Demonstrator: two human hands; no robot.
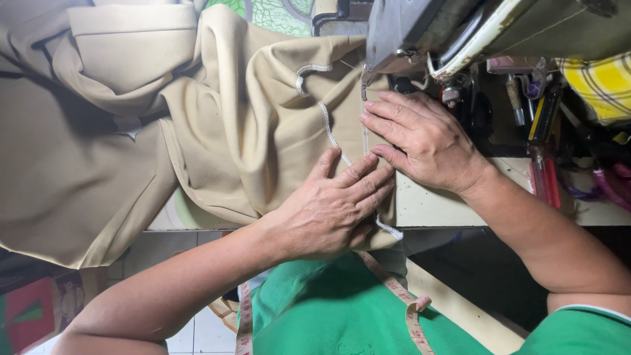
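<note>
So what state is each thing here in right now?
Beige fabric: bunched, spread under the sewing machine.
White zigzag-stitched edge: curving toward the needle.
Left hand: flat on fabric.
Right hand: flat, pressing fabric.
Pink measuring tape: draped over green shirt.

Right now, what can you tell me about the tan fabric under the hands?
The tan woven fabric lies bunched in soft folds across the sewing table, one end hanging off its edge. A white overlocked seam runs along it toward the sewing machine. The left hand and right hand press it flat near the needle.
</note>
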